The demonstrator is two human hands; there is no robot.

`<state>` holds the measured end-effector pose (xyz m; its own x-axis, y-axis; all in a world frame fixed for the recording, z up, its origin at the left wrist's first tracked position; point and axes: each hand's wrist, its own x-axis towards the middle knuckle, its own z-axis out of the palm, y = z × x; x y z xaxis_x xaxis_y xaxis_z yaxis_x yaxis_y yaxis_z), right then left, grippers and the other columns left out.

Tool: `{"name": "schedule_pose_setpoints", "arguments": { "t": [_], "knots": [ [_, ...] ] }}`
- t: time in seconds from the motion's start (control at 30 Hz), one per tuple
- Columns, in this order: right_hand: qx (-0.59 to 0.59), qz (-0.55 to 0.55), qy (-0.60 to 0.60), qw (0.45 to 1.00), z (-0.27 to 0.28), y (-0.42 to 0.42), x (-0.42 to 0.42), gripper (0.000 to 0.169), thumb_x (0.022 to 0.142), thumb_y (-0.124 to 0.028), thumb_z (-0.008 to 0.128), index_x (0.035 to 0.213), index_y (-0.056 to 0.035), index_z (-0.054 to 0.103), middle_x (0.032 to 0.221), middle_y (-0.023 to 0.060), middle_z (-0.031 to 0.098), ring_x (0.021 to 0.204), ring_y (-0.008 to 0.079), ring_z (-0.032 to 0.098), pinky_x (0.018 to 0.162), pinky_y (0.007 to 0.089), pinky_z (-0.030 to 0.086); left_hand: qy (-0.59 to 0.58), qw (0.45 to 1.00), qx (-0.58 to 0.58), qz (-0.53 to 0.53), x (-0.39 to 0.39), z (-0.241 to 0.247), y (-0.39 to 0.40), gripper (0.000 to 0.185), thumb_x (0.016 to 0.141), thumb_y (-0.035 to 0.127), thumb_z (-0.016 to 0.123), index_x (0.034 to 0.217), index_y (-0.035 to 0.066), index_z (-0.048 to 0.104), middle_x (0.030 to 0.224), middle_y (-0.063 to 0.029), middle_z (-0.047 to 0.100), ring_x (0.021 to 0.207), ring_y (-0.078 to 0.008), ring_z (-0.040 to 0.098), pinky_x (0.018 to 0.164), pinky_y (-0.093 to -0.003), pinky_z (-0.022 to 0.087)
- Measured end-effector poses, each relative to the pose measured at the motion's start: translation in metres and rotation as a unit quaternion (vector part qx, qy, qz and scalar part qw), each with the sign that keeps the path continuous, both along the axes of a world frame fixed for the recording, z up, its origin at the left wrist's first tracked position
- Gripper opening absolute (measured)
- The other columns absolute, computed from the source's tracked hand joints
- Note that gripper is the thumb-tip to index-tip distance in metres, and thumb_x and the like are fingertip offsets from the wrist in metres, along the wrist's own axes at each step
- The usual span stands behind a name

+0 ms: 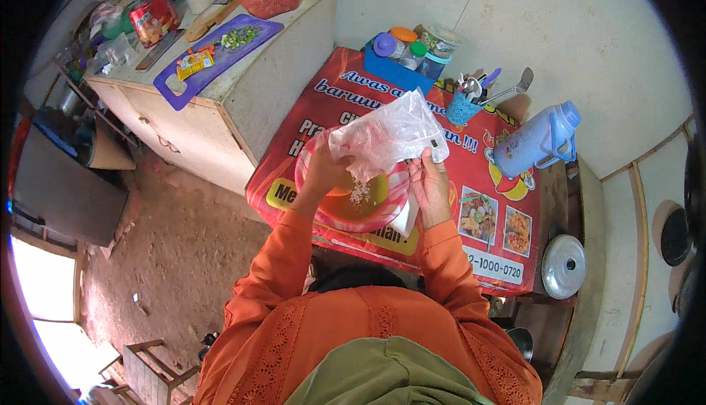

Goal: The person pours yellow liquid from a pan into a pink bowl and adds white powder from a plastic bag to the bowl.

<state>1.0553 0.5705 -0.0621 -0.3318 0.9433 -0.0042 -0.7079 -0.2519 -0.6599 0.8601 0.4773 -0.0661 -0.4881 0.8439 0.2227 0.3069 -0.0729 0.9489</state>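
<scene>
My left hand point(321, 170) grips the lower left end of a translucent plastic bag point(394, 124), beside the bag's gathered mouth. With my right hand point(430, 182) I pinch the bag's right corner between thumb and fingers. The bag is tilted over a red-and-white basin point(356, 223), its mouth towards the basin. Whitish bits point(361, 194) show below the mouth, against the basin's orange-brown inside; whether they are falling or lying there, I cannot tell. My left hand covers part of the basin's rim. A white sheet or packet point(407, 218) sticks out at the basin's right.
The basin stands on a table with a red printed cover point(331, 102). At its back are a blue box point(397, 74) of jars and a blue utensil holder point(463, 108); a blue thermos point(532, 140) stands right. The cabinet point(242, 107) at left bears a purple cutting board point(193, 88) with chopped greens and a knife point(160, 50).
</scene>
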Motion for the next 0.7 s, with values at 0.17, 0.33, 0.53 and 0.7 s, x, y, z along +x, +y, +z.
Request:
{"name": "schedule_pose_setpoints", "arguments": {
  "t": [0.17, 0.33, 0.53, 0.7],
  "knots": [
    [0.036, 0.015, -0.053, 0.998, 0.005, -0.001, 0.005, 0.025, 0.085, -0.014, 0.059, 0.109, -0.0085, 0.053, 0.093, 0.0009, 0.058, 0.072, 0.0087, 0.052, 0.066, 0.0229, 0.046, 0.067, 0.995, -0.071, 0.031, -0.009, -0.001, -0.003, 0.040, 0.066, 0.011, 0.071, 0.104, 0.006, 0.059, 0.088, -0.0077, 0.064, 0.078, -0.0196, 0.063, 0.069, -0.0306, 0.048],
    [0.038, 0.002, -0.035, 0.999, 0.001, 0.000, 0.006, 0.019, 0.086, -0.014, 0.059, 0.103, -0.0077, 0.054, 0.090, 0.0013, 0.059, 0.070, 0.0088, 0.053, 0.062, 0.0224, 0.045, 0.050, 0.999, 0.010, 0.014, 0.006, 0.017, -0.010, 0.034, 0.068, 0.010, 0.070, 0.100, 0.004, 0.061, 0.082, -0.0071, 0.065, 0.074, -0.0179, 0.063, 0.064, -0.0298, 0.050],
    [0.068, 0.021, -0.152, 0.986, 0.001, -0.013, -0.002, 0.024, 0.078, -0.009, 0.068, 0.099, -0.0065, 0.056, 0.075, 0.0006, 0.060, 0.063, 0.0072, 0.054, 0.052, 0.0194, 0.042, -0.037, 0.997, 0.020, -0.062, 0.000, -0.030, 0.014, 0.032, 0.071, 0.005, 0.068, 0.101, -0.001, 0.060, 0.083, -0.0041, 0.064, 0.073, -0.0109, 0.060, 0.056, -0.0260, 0.050],
    [0.057, 0.019, -0.140, 0.988, -0.013, -0.008, -0.003, 0.029, 0.076, -0.007, 0.070, 0.102, -0.0048, 0.058, 0.082, 0.0028, 0.061, 0.069, 0.0103, 0.056, 0.061, 0.0231, 0.045, 0.008, 1.000, -0.014, -0.024, -0.001, -0.055, 0.024, 0.037, 0.070, 0.003, 0.068, 0.106, 0.001, 0.058, 0.086, -0.0040, 0.063, 0.072, -0.0106, 0.059, 0.060, -0.0261, 0.049]
  ]
}}
